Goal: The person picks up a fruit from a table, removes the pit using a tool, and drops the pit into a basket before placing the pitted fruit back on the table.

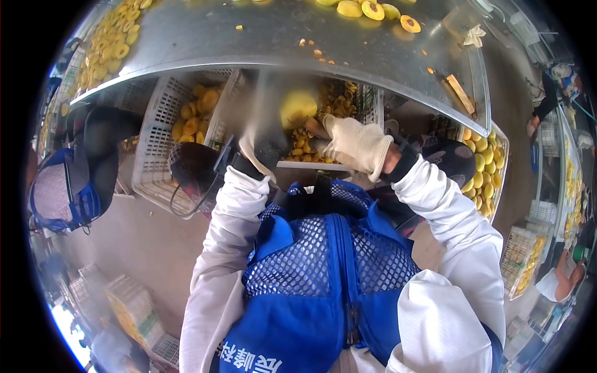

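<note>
My left hand (264,146), in a dark and pale glove, is bent at the left of a yellow fruit (298,109); motion and lens blur smear its fingers. On the fruit's right side is my right hand (354,143), in a cream knitted glove with bare fingertips, its fingers curled in near the fruit's lower edge. Whether it grips the fruit cannot be made out. Below both hands a white crate (372,105) holds cut fruit pieces (345,94).
A metal table (273,37) spans the top, bearing fruit halves (373,10) and a wooden piece (460,93). Crates of fruit stand at left (155,118) and right (500,155). A person (93,168) with a blue bag is at far left; others are at far right.
</note>
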Tool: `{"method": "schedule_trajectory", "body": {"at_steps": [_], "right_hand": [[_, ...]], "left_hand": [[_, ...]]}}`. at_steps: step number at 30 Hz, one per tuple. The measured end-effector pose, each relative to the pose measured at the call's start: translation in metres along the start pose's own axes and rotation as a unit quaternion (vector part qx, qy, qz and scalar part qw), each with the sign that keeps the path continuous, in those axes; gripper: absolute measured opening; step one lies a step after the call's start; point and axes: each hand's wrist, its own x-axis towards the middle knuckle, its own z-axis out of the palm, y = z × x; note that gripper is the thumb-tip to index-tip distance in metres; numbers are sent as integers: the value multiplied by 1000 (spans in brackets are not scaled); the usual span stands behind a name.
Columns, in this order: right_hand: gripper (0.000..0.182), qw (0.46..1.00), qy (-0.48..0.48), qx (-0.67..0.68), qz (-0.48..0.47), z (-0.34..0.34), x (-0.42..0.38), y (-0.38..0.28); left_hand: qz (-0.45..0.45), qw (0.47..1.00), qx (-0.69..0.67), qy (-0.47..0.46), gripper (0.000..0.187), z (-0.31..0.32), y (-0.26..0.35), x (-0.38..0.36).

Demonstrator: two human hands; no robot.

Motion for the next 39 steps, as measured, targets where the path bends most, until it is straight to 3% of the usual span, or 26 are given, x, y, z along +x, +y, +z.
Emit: {"method": "schedule_trajectory", "body": {"at_steps": [3,4,5,6,10,12,16,19,21,23,25,27,28,30,31,32,33,34,35,37,38,39], "right_hand": [[38,999,9,-31,-9,-21,-4,-16],[37,984,-81,150,49,-31,-8,-24],[36,926,-166,323,106,-36,-11,-27],[34,905,-167,377,108,-32,-11,-24],[32,944,-99,294,111,-16,-10,-16],[30,902,-157,400,-47,16,5,30],[30,844,-250,470,59,-27,-11,-3],[28,982,-106,140,71,-24,-15,-16],[27,982,-113,135,62,-15,-10,-1],[18,904,-177,389,8,-6,-7,11],[15,906,-194,377,-4,-11,-7,10],[18,907,-208,365,-11,-13,-10,10],[24,883,-204,422,-33,-7,-12,14],[32,855,-201,475,-58,19,-6,28],[32,822,-167,541,-60,47,-1,42],[33,784,-132,603,-60,55,-1,37],[33,784,-133,603,-60,54,-5,39],[30,754,-156,637,-34,37,-12,24],[28,722,-178,669,-7,26,-17,14],[27,717,-200,668,20,21,-22,12],[29,712,-220,665,47,16,-24,10],[29,714,-220,663,44,9,-27,9]], "left_hand": [[31,999,10,17,50,-1,-16,-1],[30,999,11,14,50,-1,-24,-4],[-5,1000,-4,14,50,-2,-33,-8],[-39,999,-20,13,52,-1,-42,-10],[-103,992,-75,13,53,6,-64,-18],[-201,959,-197,22,51,8,-43,-11],[-143,959,-246,9,52,9,-28,-9],[-88,986,-132,-47,50,8,-24,-6],[-54,993,-99,-41,48,9,-32,-6],[-46,995,-83,-28,48,11,-20,-5],[-41,997,-64,-18,49,13,-12,-6],[-81,988,-129,6,49,18,-9,-6],[-82,988,-130,5,49,22,-11,-8],[-172,934,-311,40,45,25,-19,-11],[-173,934,-310,42,45,25,-13,-10],[-207,856,-470,61,46,26,-3,-8],[-232,749,-615,78,48,29,4,-8],[-155,844,-508,80,52,40,-7,-17],[-155,844,-508,81,52,43,-15,-21],[-254,723,-638,72,61,41,-24,-23],[-250,725,-638,74,61,41,-22,-23],[-165,884,-430,75,65,42,-18,-26]]}}
